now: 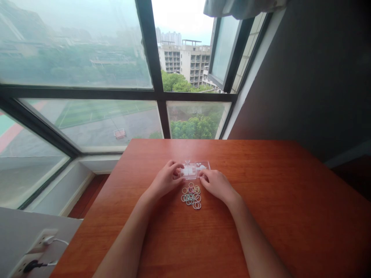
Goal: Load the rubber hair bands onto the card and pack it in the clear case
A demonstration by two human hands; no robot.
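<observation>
From the head view, we are looking down at a reddish-brown wooden table, where both bare hands are working around a clear plastic case lying flat near the far edge. Our left hand is clamping the case's left end, the thumb and the curled fingers closing on it from the near and far sides. Our right hand is touching the near right corner with bent fingertips – we are not managing to tell whether they are pinching it or only resting there. Something whitish is showing inside the case, too small for us to make out. Just on our side of it, between the two forearms, a loose cluster of small rings is lying on the wood, pale yellow, pink, bluish-green and whitish, several overlapping. Beyond the table, a dark window frame is standing before trees and buildings, while a black plug and a white plug are sitting in wall sockets at lower left.
</observation>
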